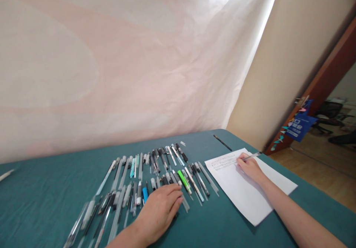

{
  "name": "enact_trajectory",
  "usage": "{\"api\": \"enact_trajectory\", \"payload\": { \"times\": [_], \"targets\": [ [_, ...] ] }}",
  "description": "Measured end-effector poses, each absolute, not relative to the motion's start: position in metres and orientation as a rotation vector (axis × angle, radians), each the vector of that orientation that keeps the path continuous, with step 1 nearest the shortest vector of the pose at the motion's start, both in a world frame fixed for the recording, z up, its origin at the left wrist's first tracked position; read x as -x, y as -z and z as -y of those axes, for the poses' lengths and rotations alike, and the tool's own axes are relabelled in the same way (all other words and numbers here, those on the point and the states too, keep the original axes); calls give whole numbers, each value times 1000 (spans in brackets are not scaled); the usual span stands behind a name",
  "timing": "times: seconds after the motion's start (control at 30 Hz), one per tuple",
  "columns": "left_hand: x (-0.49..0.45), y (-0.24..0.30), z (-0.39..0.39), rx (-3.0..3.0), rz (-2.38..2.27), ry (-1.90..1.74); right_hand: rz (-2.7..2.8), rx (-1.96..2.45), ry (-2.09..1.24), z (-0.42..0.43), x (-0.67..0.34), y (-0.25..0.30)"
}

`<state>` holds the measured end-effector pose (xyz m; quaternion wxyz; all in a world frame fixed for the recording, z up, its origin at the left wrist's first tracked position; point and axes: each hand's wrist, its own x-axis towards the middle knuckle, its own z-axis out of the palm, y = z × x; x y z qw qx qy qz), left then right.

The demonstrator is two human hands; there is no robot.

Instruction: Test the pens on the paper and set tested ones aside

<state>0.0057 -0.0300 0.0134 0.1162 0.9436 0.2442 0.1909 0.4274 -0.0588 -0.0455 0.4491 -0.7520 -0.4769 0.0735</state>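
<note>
My right hand (249,168) is closed around a slim pen (254,155), which slants up to the right over a white sheet of paper (244,192). Lines of small dark handwriting (222,162) run across the upper left of the sheet. My left hand (160,212) lies palm down on the near side of the pens, fingers loosely bent and apart from any clear grip; what is beneath the palm is hidden. Just beyond its fingertips are a bright green pen (183,179) and a white pen with a pale blue end (194,184). A blue-capped pen (145,195) sits at its left.
Many pens and clear caps (122,188) spread in rough rows over the dark green tablecloth (41,199). A dark pen (222,142) rests beyond the paper, and a white one (7,174) at far left. Behind hangs a pale pink curtain (125,62); a doorway is at right.
</note>
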Motion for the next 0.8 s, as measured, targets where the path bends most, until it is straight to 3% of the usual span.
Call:
{"api": "enact_trajectory", "payload": {
  "times": [0.57, 0.8],
  "targets": [
    [0, -17, 25, -2737, -743, -635, 1269, 1819, -89, 58, -412, 35],
    [2, -16, 25, -2694, -766, -705, 1545, 1710, -223, 22, -363, 13]
  ]
}}
